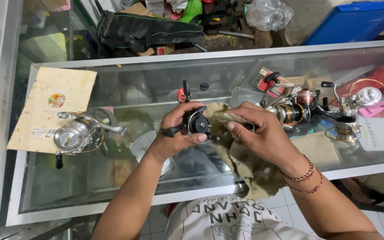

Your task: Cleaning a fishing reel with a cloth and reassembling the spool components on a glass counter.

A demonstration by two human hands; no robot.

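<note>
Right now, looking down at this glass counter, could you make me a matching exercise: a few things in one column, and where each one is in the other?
Things:
1. Small black fishing reel
2. Shiny silver fishing reel
3. Worn tan cloth
4. Blue plastic bin

Places:
A. Lying on the tan paper booklet, left on the counter
B. Behind the counter, top right
C. Held in the left hand
D. Under the right hand, spread on the glass

Pairs: 1-C, 2-A, 3-D, 4-B
</note>
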